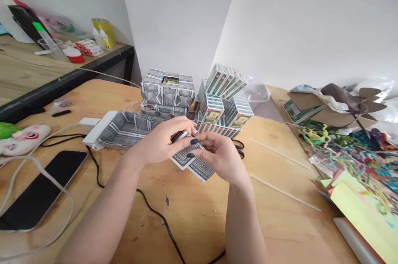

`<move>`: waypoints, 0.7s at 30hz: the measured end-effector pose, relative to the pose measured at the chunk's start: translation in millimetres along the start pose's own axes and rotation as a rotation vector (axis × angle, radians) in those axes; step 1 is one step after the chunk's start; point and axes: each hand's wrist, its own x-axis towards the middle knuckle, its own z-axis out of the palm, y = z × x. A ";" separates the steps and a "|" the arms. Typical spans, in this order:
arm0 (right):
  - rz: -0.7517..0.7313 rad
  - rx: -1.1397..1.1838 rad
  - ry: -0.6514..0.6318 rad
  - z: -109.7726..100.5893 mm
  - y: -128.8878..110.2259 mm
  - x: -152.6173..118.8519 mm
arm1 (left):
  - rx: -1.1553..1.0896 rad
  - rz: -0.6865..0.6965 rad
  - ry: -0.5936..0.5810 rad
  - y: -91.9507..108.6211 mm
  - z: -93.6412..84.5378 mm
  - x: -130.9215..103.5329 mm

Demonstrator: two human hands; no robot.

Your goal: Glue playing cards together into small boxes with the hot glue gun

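Patterned playing cards [203,166] are pinched between my two hands above the middle of the table. My left hand [164,137] grips them from the left, its thumb on the upper card. From the right, my right hand [217,154] holds them, thumb on the face and fingers curled. The cards overlap at an angle. Behind my left hand lies an open tray-like structure lined with cards [124,129]. Farther back, a box-shaped stack made of cards [168,89] stands beside several card boxes [213,110].
A black phone [43,189] and white cable lie at the left. A black cable [158,214] crosses the table front. White sticks [286,191], coloured paper [363,210] and a pile of colourful strings [357,152] are at the right.
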 end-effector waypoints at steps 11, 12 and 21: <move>-0.049 0.261 0.324 -6.5 4.5 7.7 | -0.099 -0.262 0.606 -0.6 8.0 3.3; -0.057 0.280 0.326 -6.9 4.8 8.5 | -0.090 -0.302 0.563 -0.5 7.6 1.6; 0.048 0.428 0.216 -8.5 8.1 11.2 | -0.147 -0.411 0.364 7.6 10.2 -0.8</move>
